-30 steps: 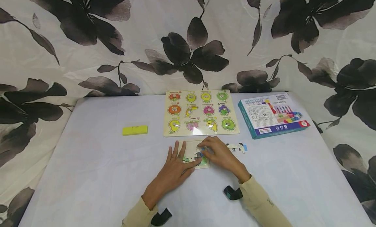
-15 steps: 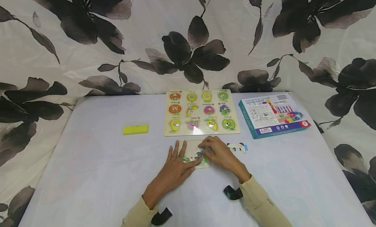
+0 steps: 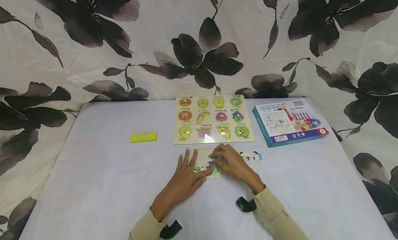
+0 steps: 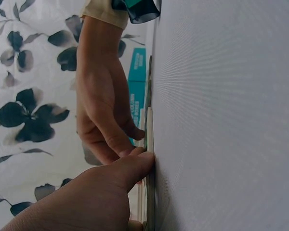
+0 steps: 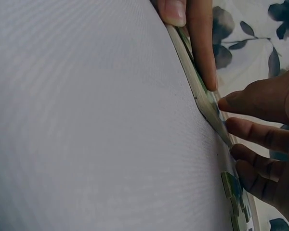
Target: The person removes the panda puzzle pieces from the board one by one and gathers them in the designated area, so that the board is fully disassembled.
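Observation:
A small wooden puzzle board (image 3: 202, 154) lies on the table between both hands, with green and blue picture pieces in its near right part. My left hand (image 3: 186, 179) rests across its left side, fingers spread; the index finger reaches over the pieces and the thumb sits at the near edge. The right hand (image 3: 234, 164) bends over the right side, thumb and fingertips around a blue-and-dark puzzle piece (image 3: 214, 160), largely covered by the fingers. In the right wrist view, the right fingertips stand right at the rim of the board (image 5: 202, 101). Loose panda-patterned puzzle pieces (image 3: 248, 156) lie to the right.
Behind the hands lies a fruit puzzle board (image 3: 212, 126). A teal-sided box (image 3: 289, 122) is at the back right, and a yellow block (image 3: 143, 137) at the left. A floral cloth (image 3: 149, 26) hangs behind the white table (image 3: 93, 184).
Both hands stay nearly in place on the small board. The right fingertips shift only slightly over the piece; the other things have not moved.

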{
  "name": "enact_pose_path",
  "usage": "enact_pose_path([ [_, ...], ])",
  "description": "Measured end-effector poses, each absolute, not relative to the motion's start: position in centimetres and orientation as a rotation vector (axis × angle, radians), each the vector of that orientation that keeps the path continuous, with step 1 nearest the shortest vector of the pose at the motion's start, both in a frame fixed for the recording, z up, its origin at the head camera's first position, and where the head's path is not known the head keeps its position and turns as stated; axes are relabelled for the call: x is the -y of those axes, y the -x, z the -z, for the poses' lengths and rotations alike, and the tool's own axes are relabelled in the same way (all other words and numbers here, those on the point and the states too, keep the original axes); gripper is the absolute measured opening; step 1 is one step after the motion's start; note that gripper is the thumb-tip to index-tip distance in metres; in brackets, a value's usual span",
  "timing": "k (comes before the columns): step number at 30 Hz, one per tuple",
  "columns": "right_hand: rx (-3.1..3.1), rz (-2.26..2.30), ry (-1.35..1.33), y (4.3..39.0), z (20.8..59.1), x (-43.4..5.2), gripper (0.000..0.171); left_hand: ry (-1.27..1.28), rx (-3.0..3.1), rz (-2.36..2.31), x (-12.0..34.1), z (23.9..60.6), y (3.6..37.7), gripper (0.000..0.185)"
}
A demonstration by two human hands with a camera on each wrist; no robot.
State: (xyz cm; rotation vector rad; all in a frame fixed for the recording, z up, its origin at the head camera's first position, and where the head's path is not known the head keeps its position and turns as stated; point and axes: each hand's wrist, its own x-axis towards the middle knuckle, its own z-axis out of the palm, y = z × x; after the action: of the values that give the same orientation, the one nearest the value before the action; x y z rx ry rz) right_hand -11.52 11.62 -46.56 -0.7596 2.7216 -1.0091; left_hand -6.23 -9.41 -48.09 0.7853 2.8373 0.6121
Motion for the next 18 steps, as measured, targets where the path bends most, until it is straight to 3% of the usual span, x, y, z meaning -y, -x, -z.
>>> enact_pose_path([
  [18,-2.7,1.057,0.741,11.54,46.64,-11.71,0.017,-0.763,-2.843,-0.621,9.34,48.13,6.16,0.036],
])
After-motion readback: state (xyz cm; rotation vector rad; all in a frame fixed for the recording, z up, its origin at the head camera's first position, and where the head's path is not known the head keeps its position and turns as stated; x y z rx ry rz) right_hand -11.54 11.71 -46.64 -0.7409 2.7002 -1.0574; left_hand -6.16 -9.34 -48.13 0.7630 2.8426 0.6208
